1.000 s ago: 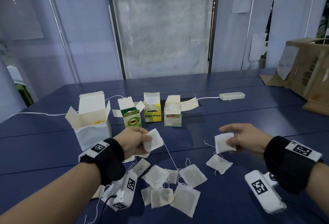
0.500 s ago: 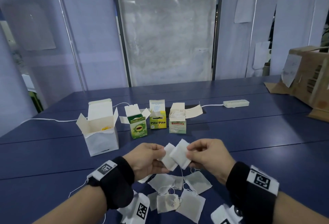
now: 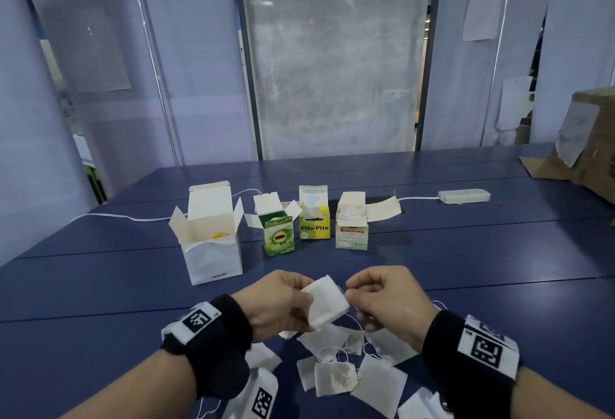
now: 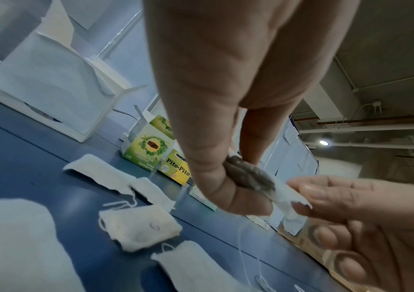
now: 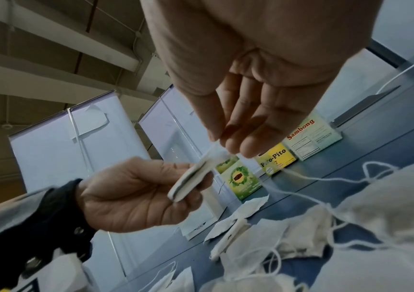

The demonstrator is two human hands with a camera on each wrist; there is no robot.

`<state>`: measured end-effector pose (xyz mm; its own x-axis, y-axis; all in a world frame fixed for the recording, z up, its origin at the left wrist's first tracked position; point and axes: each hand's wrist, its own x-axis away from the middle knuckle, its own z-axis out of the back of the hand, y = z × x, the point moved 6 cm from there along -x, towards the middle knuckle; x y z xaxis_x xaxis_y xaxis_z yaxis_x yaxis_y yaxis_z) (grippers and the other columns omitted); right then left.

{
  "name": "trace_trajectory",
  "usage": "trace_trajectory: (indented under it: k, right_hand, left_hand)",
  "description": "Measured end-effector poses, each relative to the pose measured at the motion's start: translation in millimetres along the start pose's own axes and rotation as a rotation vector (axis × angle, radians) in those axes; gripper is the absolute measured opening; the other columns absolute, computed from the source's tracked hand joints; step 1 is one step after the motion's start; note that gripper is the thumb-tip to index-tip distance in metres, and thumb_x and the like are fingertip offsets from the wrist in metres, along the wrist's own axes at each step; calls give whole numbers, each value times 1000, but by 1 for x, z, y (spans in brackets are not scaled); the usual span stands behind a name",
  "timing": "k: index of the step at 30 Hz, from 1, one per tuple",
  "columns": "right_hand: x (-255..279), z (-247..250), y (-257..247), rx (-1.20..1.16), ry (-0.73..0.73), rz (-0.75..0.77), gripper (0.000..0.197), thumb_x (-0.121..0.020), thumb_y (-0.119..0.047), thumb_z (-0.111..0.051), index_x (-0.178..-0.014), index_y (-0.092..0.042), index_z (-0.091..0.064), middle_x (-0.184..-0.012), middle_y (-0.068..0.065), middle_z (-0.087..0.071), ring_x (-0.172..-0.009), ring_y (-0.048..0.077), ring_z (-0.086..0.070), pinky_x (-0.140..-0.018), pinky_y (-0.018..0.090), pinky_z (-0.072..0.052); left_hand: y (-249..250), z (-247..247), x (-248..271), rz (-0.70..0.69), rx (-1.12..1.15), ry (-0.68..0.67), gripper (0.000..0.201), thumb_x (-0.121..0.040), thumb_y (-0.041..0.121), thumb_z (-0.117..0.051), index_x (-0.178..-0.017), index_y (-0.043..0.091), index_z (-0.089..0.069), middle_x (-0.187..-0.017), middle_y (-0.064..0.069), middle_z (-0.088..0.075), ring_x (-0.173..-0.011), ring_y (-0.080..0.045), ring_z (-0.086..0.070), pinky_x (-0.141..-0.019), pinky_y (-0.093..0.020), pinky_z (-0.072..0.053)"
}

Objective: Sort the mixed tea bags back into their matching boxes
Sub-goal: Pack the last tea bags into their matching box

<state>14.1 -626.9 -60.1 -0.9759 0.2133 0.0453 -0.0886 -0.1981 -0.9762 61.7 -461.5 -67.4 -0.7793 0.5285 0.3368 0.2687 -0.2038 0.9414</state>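
- Pinching was done by both hands: tea bags were held up over the table, between the two hands.
- Two bags looked to be pressed flat together in the right wrist view, but the count could not be told for sure.
- The left hand was closed on the bags, with thumb and fingers curled round their left side.
- The right hand was pinched tight on the bags' right edge with its fingertips.
- A thin string was seen hanging from the held bags down to the pile.
- A pile of loose bags was spread on the table just under the hands.
- Four open boxes were lined up farther back: a white box, a green box, a Pito-Pito box and a Sambong box.
- White bags were seen inside the Sambong box.
- Something yellow was seen inside the white box.
- A white power strip was laid behind the boxes.
- A brown carton was set at the far right.
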Motion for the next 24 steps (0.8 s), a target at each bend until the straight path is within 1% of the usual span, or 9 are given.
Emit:
trace_trajectory:
  k: [2,4,5,7,8,10,14,19,24]
  right_hand:
    - [-4,4,1,23,-52,-6,15,-84,-9,-70,-96,-16,-67,-84,2,-69,-67,11,-63,-52,24,-50]
    - [-5,-2,5,19,-199,-51,29,-86,-19,-70,-111,-27,-59,-106,-3,-68,-91,9,-64,-67,24,-50]
    - [-5,-8,7,-19,-283,-79,34,-86,-23,-69,-116,-30,-54,-109,-3,-68,-95,11,-64,-74,26,-49]
    - [-4,-19,10,-101,-376,-97,36,-88,-23,-68,-119,-28,-51,-98,2,-72,-88,16,-65,-79,30,-50]
    - [-5,-20,10,-136,-375,-89,33,-89,-20,-67,-118,-24,-53,-90,4,-72,-82,17,-65,-75,31,-51]
    - [-9,-17,8,-222,-304,-79,20,-89,-12,-65,-109,-15,-62,-78,5,-72,-70,17,-66,-65,28,-52]
    - [-19,-7,-2,-361,-168,-72,6,-87,-6,-66,-89,-6,-71,-73,8,-71,-57,16,-65,-56,26,-55]
    - [-25,-22,-26,-154,-222,34,6,-86,-8,-68,-83,-9,-73,-70,4,-71,-48,12,-57,-53,23,-54]
    - [-29,-27,-63,98,-323,190,10,-84,-9,-70,-78,-15,-74,-71,-2,-73,-61,13,-56,-51,20,-51]
  left_hand:
    - [3,6,2,6,13,-26,26,-95,-8,-40,-116,-6,-55,-99,-22,-61,-80,-26,-62,-69,-35,-55]
    - [9,8,5,-1,34,-62,25,-95,-9,-39,-116,-7,-54,-101,-23,-61,-80,-27,-62,-67,-34,-55]
    - [13,8,5,-8,42,-73,24,-95,-9,-39,-113,-7,-54,-99,-23,-62,-79,-26,-63,-67,-33,-55]
    - [20,9,6,-21,51,-85,20,-95,-8,-39,-107,-5,-56,-91,-20,-64,-74,-24,-63,-63,-30,-55]
    - [23,10,7,-24,56,-84,20,-96,-8,-39,-104,-5,-57,-89,-19,-64,-73,-24,-62,-62,-29,-55]
    - [26,16,9,-24,74,-68,22,-96,-7,-38,-103,-6,-58,-89,-20,-64,-74,-24,-61,-62,-29,-54]
    - [15,27,12,23,146,-54,30,-94,-9,-37,-118,-14,-54,-98,-25,-62,-76,-27,-61,-61,-30,-55]
    - [-2,12,16,71,201,-157,32,-89,19,-58,-114,-1,-62,-96,-17,-65,-79,-24,-64,-62,-29,-57]
    - [-10,11,20,31,195,-264,26,-87,14,-63,-110,3,-64,-96,-16,-66,-76,-22,-65,-64,-31,-57]
